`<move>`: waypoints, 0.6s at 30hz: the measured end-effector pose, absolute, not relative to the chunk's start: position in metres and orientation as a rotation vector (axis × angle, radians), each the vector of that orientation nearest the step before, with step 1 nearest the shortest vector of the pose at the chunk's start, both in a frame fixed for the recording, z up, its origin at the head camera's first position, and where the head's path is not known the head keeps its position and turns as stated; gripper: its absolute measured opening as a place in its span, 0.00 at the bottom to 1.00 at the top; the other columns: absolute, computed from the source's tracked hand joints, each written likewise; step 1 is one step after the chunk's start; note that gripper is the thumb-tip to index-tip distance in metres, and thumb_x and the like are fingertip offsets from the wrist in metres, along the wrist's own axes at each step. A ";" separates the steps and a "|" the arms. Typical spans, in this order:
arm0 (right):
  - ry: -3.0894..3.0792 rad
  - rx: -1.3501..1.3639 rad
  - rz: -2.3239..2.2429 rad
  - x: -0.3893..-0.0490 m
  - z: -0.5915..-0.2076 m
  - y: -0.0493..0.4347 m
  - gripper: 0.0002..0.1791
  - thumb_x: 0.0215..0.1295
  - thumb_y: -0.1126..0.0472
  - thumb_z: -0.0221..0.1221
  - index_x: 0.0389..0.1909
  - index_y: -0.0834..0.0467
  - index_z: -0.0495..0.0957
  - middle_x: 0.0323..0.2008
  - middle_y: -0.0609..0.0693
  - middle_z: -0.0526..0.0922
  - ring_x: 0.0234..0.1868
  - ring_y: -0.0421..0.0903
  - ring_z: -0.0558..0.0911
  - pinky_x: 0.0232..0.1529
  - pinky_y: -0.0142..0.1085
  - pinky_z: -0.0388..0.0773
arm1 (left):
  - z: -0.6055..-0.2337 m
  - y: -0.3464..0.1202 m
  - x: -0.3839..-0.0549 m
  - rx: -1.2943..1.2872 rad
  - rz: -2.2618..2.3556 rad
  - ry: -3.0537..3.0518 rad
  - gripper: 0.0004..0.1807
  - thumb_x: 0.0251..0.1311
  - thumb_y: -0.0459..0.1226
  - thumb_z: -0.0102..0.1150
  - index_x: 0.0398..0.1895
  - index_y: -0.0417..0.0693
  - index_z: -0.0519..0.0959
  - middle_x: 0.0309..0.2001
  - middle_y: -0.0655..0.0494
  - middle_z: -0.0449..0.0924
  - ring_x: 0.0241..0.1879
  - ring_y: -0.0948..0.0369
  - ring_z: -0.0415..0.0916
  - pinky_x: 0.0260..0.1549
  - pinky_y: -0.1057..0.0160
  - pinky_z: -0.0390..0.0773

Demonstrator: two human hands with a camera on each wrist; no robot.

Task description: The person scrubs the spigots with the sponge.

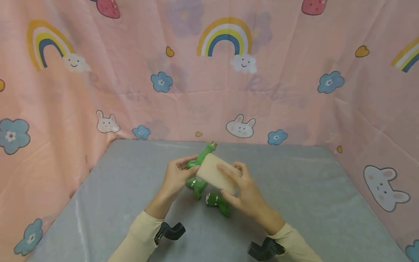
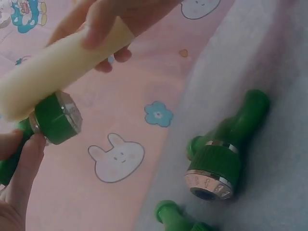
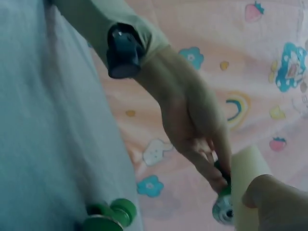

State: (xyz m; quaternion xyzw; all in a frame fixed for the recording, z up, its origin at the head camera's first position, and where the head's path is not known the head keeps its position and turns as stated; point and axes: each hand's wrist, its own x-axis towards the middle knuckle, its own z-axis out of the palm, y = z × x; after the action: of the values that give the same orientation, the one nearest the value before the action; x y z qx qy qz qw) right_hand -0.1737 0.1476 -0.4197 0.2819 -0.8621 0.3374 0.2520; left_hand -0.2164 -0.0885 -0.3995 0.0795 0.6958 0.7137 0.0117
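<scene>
My left hand (image 1: 173, 178) grips a green spray nozzle (image 1: 204, 153), its metal-tipped end pointing away to the upper right in the head view. In my right hand (image 1: 248, 191) is a cream-coloured sponge block (image 1: 214, 171), pinched between thumb and fingers. The sponge lies against the nozzle, as the left wrist view shows just behind the faceted green head (image 2: 57, 120). Two more green nozzles, one (image 1: 196, 185) under the left hand and another (image 1: 218, 203) closer to me, lie on the table. The sponge covers part of the held nozzle in the head view.
The table (image 1: 114, 203) has a grey cloth cover. A pink printed curtain (image 1: 196, 98) hangs behind it and along both sides. Black wrist cameras (image 1: 171, 231) are strapped over cream sleeves (image 1: 137, 236).
</scene>
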 end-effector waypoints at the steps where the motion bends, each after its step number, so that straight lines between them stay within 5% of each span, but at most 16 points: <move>1: -2.335 0.733 0.907 -0.176 -0.420 0.150 0.39 0.54 0.63 0.71 0.69 0.51 0.72 0.55 0.65 0.68 0.41 0.53 0.77 0.28 0.29 0.77 | -0.399 -0.088 -0.215 0.244 2.240 2.161 0.20 0.63 0.23 0.62 0.59 0.29 0.77 0.50 0.34 0.84 0.33 0.67 0.86 0.40 0.66 0.87; 8: -2.238 0.433 0.871 -0.189 -0.418 0.173 0.36 0.52 0.65 0.68 0.67 0.54 0.75 0.54 0.67 0.68 0.41 0.57 0.76 0.29 0.40 0.75 | -0.399 -0.089 -0.212 0.205 2.230 2.162 0.18 0.60 0.24 0.65 0.54 0.26 0.77 0.39 0.44 0.88 0.32 0.67 0.86 0.38 0.66 0.87; 18: -2.211 0.641 0.780 -0.178 -0.415 0.154 0.40 0.54 0.65 0.70 0.71 0.52 0.71 0.62 0.70 0.67 0.48 0.63 0.79 0.32 0.44 0.84 | -0.397 -0.074 -0.201 0.322 2.148 2.213 0.14 0.59 0.25 0.67 0.47 0.29 0.78 0.46 0.32 0.86 0.35 0.61 0.87 0.37 0.64 0.88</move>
State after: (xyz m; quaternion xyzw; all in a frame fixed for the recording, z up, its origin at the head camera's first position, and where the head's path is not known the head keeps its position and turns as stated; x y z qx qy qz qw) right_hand -0.1776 0.1537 -0.4152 0.2472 -0.8529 0.3007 0.3479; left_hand -0.2010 -0.0736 -0.3966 0.1037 0.7136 0.6925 0.0205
